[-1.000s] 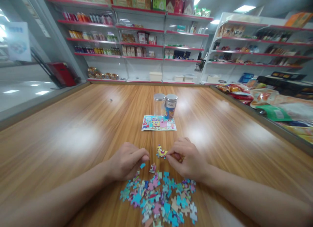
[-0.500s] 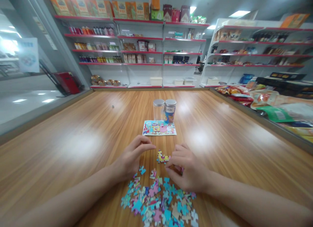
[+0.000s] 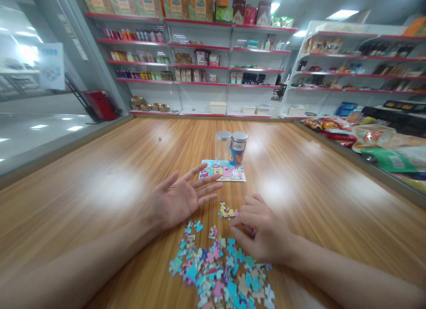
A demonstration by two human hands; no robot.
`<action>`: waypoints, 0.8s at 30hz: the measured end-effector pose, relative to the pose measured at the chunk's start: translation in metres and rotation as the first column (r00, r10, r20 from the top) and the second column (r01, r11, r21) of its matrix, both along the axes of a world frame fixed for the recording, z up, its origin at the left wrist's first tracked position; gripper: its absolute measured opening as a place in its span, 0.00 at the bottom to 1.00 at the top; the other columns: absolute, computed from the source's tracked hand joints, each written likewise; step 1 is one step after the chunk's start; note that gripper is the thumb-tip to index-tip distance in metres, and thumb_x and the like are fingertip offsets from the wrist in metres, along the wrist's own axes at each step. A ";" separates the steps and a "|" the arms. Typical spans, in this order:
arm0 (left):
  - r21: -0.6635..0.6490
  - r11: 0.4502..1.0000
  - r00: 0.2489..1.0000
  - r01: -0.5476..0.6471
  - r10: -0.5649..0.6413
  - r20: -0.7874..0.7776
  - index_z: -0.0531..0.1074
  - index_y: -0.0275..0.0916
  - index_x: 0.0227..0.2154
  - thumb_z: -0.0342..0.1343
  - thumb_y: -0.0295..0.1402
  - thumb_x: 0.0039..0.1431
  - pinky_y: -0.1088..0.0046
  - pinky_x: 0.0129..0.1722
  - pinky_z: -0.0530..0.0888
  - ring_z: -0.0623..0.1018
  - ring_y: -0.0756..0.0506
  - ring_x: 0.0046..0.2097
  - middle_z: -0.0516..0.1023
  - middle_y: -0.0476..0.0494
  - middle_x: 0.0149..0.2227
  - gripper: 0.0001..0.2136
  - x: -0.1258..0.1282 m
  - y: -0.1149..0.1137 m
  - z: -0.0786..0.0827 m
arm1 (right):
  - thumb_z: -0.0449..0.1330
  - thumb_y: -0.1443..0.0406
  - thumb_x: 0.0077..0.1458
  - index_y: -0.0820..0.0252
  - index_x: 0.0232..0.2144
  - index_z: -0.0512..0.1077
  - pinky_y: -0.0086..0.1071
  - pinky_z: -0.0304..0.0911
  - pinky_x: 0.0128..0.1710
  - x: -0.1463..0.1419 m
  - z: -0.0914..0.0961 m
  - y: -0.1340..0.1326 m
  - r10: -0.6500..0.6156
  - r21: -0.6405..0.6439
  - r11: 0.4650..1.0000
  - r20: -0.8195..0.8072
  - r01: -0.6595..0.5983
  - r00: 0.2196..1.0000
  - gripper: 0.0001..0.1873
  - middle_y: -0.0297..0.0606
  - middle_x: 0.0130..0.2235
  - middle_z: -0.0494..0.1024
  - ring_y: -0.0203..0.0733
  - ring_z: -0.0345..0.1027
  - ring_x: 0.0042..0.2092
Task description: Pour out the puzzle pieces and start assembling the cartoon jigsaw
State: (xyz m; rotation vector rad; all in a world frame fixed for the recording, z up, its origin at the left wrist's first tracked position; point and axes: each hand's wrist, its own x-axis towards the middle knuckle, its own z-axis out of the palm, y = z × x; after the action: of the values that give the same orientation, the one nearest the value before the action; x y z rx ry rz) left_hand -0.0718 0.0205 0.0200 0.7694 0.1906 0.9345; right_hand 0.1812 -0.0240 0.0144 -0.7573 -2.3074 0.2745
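My left hand (image 3: 179,200) is turned palm up with its fingers spread, and nothing is in it. Its fingertips reach over the near left part of a cartoon picture sheet (image 3: 228,172). My right hand (image 3: 258,227) has its fingers curled and pinched beside a small joined cluster of yellow puzzle pieces (image 3: 226,210). A bit of pink shows under its fingers; what they hold is hidden. Below both hands spreads a pile of loose puzzle pieces (image 3: 219,273), mostly blue, pink and tan. A single puzzle piece (image 3: 213,232) lies apart between the cluster and the pile.
A clear jar (image 3: 222,147) and a printed blue can (image 3: 238,149), both silver-lidded, stand behind the sheet. A tiny object (image 3: 159,139) lies far left on the wooden table (image 3: 109,167). Packaged goods (image 3: 382,140) sit beyond the right edge; stocked shelves (image 3: 199,47) line the back.
My left hand has turned from a bent, palm-down pose to palm up, its fingers spreading toward the picture sheet. My right hand stays beside the cluster. The whole view has shifted slightly.
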 end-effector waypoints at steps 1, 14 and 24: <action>-0.024 1.000 1.000 -0.002 0.003 0.023 0.55 0.40 0.67 0.50 0.52 0.62 0.49 0.66 0.59 0.64 0.30 0.67 0.63 0.28 0.66 0.34 -0.001 0.001 0.001 | 0.60 0.71 0.55 0.59 0.27 0.70 0.37 0.49 0.37 0.000 0.000 0.000 -0.010 0.000 1.000 0.002 0.010 1.000 0.06 0.31 0.23 0.69 0.39 0.59 0.31; -0.050 0.994 0.995 0.092 -0.094 -0.029 0.66 0.37 0.61 0.61 0.32 0.46 0.58 0.51 0.73 0.77 0.40 0.47 0.74 0.35 0.54 0.34 -0.013 0.004 0.000 | 0.60 0.72 0.55 0.60 0.26 0.72 0.35 0.49 0.37 -0.002 -0.001 0.002 -0.061 -0.013 0.998 0.006 0.061 0.998 0.07 0.30 0.22 0.68 0.38 0.59 0.30; 0.051 0.997 0.946 0.049 -0.030 -0.323 0.76 0.33 0.30 0.64 0.28 0.51 0.76 0.24 0.61 0.63 0.53 0.23 0.64 0.50 0.22 0.05 -0.004 0.002 -0.013 | 0.61 0.70 0.57 0.59 0.29 0.75 0.35 0.50 0.37 -0.001 0.000 0.004 -0.099 -0.013 0.995 -0.025 0.098 0.995 0.05 0.30 0.21 0.68 0.37 0.59 0.29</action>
State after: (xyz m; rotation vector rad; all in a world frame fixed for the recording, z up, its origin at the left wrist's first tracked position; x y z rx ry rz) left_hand -0.0754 0.0226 0.0066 0.9758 0.4342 0.7737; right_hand 0.1799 -0.0200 0.0144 -0.8658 -2.2385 0.2513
